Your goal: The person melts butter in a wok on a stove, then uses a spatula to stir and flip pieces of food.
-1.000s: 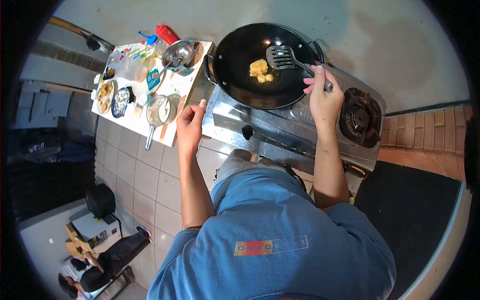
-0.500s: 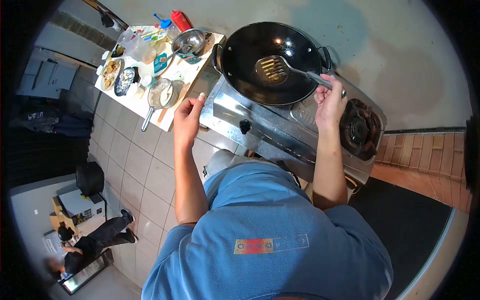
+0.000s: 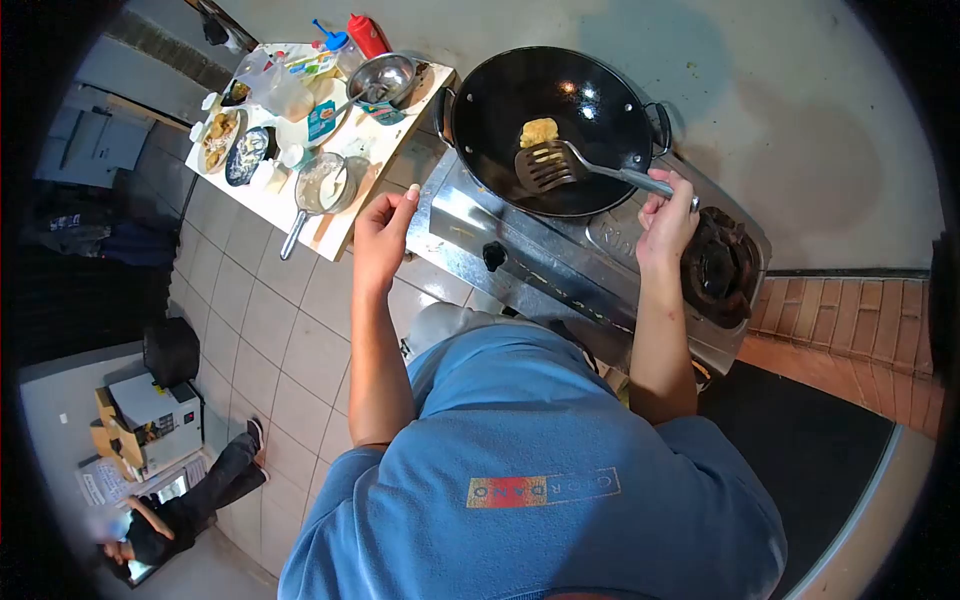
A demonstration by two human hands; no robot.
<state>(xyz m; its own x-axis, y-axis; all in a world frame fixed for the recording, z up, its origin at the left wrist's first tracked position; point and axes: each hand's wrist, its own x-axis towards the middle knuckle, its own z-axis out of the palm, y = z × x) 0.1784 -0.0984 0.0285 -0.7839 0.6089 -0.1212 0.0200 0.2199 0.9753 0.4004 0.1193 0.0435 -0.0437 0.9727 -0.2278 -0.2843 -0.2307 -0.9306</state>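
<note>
Golden food pc. (image 3: 539, 132), black wok (image 3: 485, 160), mid-bowl.
Slotted spatula (image 3: 545, 168): head at food's 6 o'clock, hdl. toward 3–4. R hand (image 3: 668, 218), wok's 4 o'clock: fingers wrapped round hdl. end. Burner (image 3: 716, 265) beyond, same dir. L hand (image 3: 384, 225), approx. 8 o'clock: fingers curled in, thumb alongside. Saucepan (image 3: 318, 190) w/ white contents, betw. 8 & 9; steel bowl (image 3: 385, 72), betw. 9 & 10, both on table (image 3: 375, 150).

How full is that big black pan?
Nearly empty: the pan is mostly bare inside, with golden food by the slotted turner.

L grip (image 3: 388, 225) curled, R grip (image 3: 668, 222) closed
</note>
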